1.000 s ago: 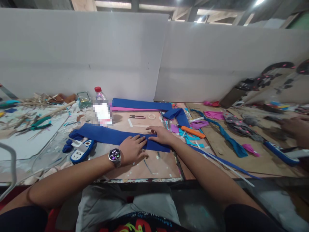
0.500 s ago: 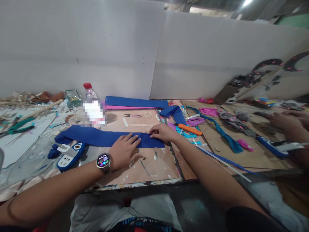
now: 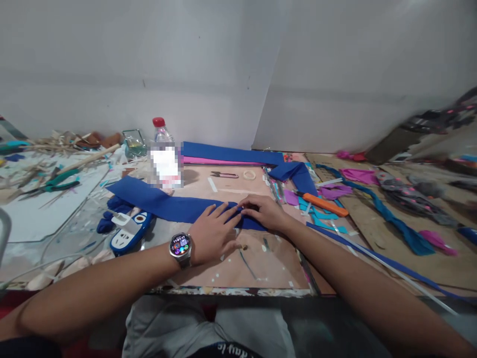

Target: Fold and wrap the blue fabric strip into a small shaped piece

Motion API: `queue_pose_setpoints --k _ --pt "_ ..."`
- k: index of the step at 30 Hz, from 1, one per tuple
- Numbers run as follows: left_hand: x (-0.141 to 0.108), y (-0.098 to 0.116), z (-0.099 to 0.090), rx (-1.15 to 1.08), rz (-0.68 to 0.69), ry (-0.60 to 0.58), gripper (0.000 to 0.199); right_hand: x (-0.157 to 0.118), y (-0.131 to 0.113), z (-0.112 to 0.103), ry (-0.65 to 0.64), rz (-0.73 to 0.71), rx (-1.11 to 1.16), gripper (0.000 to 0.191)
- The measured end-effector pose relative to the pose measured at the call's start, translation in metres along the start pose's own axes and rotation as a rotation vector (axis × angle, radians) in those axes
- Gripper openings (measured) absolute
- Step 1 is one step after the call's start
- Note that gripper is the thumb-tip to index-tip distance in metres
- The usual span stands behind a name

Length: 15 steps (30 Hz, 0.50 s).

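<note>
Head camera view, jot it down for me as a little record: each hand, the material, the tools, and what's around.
Left hand: laid on the near blue strip, fingers spread; watch at the wrist
Right hand: fingers bent on the same strip, by the left fingertips; grip unclear
Far material: another blue strip, with pink material showing along its near edge
Tools: snips beyond the hands; orange-handled tool to the right; green-handled pliers far left
Around: red-capped bottle, partly pixelated; blue-and-white socket block

Two wide blue strips (image 3: 179,209), one watch (image 3: 180,244), one orange cutter (image 3: 326,204)
</note>
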<state>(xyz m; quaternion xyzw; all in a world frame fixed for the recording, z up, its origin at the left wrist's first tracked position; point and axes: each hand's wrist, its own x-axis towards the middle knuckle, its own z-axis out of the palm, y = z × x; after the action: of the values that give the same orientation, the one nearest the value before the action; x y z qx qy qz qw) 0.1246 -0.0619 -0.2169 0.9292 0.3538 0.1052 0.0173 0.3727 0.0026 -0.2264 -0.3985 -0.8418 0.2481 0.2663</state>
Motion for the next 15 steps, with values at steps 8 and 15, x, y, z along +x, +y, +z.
queue_pose_setpoints --k 8,15 --pt "0.0005 -0.0044 0.0016 -0.008 0.001 -0.033 0.067 0.0014 0.0036 -0.0033 0.071 0.021 -0.029 0.024" --pt "0.0007 -0.0042 -0.0004 -0.004 -0.003 -0.022 0.066 0.0011 0.0055 -0.0020 0.081 -0.001 0.045 0.024"
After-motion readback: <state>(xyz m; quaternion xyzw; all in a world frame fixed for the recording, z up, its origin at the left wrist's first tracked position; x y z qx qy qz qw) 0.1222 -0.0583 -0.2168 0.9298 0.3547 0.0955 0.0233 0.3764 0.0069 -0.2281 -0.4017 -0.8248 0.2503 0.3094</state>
